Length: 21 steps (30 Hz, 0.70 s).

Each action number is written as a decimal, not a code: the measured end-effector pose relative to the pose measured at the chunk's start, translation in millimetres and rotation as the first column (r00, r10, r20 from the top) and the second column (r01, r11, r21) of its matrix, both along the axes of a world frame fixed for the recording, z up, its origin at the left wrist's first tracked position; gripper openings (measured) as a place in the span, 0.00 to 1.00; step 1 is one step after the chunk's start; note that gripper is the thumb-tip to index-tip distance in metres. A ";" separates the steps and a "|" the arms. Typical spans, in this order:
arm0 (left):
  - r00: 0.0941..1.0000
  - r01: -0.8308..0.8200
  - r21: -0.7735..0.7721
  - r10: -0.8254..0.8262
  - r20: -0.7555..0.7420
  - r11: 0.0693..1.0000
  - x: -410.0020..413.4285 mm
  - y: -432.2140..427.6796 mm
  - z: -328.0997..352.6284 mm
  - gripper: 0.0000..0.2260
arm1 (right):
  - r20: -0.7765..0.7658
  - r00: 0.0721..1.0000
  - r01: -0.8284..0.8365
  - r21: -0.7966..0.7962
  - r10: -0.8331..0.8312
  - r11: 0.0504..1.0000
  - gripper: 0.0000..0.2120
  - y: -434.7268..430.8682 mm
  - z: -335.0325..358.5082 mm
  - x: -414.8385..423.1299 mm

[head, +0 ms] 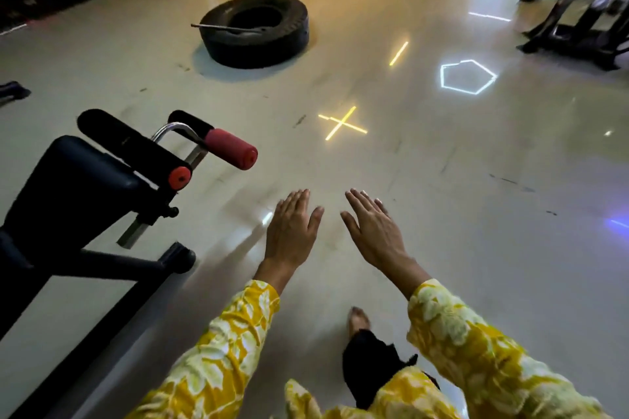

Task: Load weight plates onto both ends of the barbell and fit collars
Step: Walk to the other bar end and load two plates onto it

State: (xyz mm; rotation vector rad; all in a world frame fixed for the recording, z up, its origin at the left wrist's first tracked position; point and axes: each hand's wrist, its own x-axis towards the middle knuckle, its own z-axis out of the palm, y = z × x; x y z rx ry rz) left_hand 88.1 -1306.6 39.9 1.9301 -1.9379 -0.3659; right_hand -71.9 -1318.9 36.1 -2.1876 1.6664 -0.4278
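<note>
No barbell, weight plate or collar is in view. My left hand (292, 231) and my right hand (372, 230) are held out side by side in front of me, palms down over the glossy floor. Both are flat with fingers extended and hold nothing. Yellow floral sleeves cover both forearms. One bare foot (358, 318) shows below my hands.
A black padded exercise bench (78, 187) with red foam rollers (231, 148) stands close on my left. A large black tyre (255, 31) with a metal rod across it lies on the floor ahead. Dark machine frames (578, 7) stand far right. Ceiling lights reflect off the floor.
</note>
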 end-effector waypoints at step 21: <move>0.954 -0.296 0.009 0.296 -0.041 0.955 196.3 -571.6 8.0 0.23 | 0.024 0.966 -0.256 -0.001 0.256 0.967 0.23 -609.4 31.0 205.3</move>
